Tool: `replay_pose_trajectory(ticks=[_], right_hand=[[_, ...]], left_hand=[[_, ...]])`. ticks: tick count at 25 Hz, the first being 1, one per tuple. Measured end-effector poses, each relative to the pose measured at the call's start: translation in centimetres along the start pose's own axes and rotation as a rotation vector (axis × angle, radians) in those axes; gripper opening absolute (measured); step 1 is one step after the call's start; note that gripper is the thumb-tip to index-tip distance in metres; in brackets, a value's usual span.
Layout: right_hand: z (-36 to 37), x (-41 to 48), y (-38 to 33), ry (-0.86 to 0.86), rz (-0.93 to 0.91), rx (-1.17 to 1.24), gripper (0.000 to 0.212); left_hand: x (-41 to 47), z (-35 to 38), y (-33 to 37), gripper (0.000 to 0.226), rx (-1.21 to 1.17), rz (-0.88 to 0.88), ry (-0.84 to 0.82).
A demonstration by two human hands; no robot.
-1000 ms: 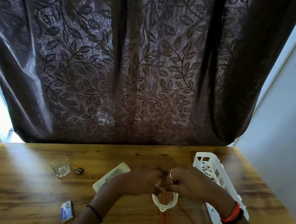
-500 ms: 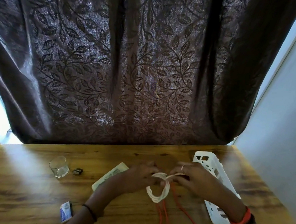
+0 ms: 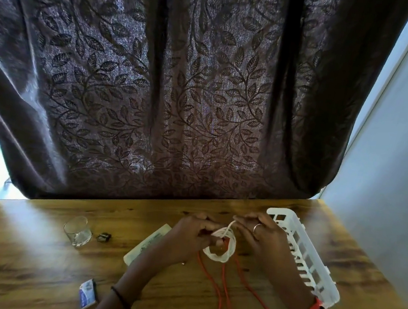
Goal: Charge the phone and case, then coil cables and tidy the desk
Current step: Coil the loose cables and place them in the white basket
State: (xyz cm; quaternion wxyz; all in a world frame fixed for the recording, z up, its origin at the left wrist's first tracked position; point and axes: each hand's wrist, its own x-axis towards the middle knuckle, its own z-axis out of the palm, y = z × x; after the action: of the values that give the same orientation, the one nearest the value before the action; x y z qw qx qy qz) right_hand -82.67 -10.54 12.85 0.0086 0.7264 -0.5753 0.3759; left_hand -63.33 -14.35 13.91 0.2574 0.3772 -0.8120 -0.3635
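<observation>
A white cable (image 3: 223, 254) is wound into a small coil above the middle of the wooden desk (image 3: 26, 256). My left hand (image 3: 190, 237) grips the coil's left side. My right hand (image 3: 261, 234), with a ring on one finger, pinches the cable's loose end at the top of the coil. An orange cable (image 3: 225, 288) lies in long loops on the desk below the coil and runs off the near edge. A pale flat phone or case (image 3: 144, 245) lies partly under my left forearm.
A white slotted plastic basket (image 3: 312, 262) lies to the right of my right hand. A short glass (image 3: 77, 233) and a small dark object (image 3: 103, 237) stand at the left. A small blue-and-white box (image 3: 88, 294) lies near the front. A dark leaf-patterned curtain (image 3: 179, 89) hangs behind.
Both hands have lifted the white coil a little farther from me. My right hand has drawn the loose end up and over the coil's top.
</observation>
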Motion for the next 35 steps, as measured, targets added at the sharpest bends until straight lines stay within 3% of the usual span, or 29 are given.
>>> replay_pose_trajectory(ticks=[4, 7, 13, 21, 24, 28, 31, 35], right_hand=[[1.2, -1.0, -2.0, -0.025, 0.174, 0.124, 0.030], [2.1, -2.0, -3.3, -0.182, 0.301, 0.178, 0.041], [2.7, -1.5, -4.0, -0.226, 0.506, 0.319, 0.034], [2.5, -1.3, -3.0, 0.049, 0.801, 0.885, 0.036], [2.2, -0.9, -2.9, 0.122, 0.830, 0.979, 0.039], [1.8, -0.7, -2.0, 0.196, 0.787, 0.897, 0.034], [1.8, -0.7, -1.4, 0.169, 0.717, 0.769, 0.026], [2.1, -0.9, -0.8, 0.092, 0.654, 0.690, 0.021]], left_hand=[[-0.6, 1.0, 0.4, 0.028, -0.059, -0.030, 0.159], [-0.9, 2.1, 0.0, 0.025, -0.122, -0.054, 0.243], [-1.0, 2.8, -1.1, 0.024, -0.214, -0.110, 0.371], [-0.3, 4.0, -1.9, 0.028, -0.187, -0.041, 0.362], [-0.1, 4.1, -1.7, 0.028, -0.223, -0.044, 0.330], [0.4, 4.1, -0.9, 0.027, -0.280, -0.107, 0.224], [0.5, 4.5, -0.3, 0.017, -0.438, -0.221, 0.144], [0.5, 4.7, -0.9, 0.018, -0.613, -0.332, 0.156]])
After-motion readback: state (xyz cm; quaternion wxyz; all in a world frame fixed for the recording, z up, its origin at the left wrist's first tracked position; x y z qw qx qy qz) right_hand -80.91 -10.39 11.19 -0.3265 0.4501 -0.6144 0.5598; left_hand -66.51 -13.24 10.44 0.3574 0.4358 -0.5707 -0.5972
